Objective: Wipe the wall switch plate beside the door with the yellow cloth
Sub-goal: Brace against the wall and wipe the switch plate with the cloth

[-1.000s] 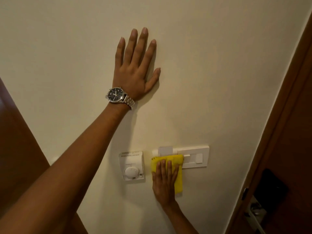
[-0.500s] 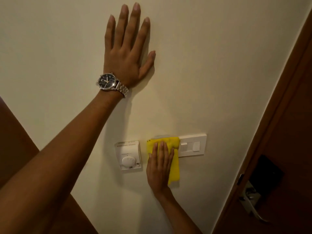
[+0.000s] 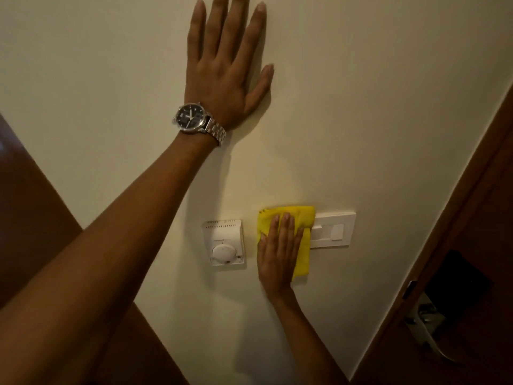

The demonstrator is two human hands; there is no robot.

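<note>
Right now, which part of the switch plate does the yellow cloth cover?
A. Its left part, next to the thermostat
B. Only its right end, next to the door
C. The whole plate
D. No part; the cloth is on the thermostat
A: the right hand presses the cloth over the left part of the plate, on the thermostat side, while the right part toward the door stays bare.

No legible text on the watch dial or the thermostat.
</note>
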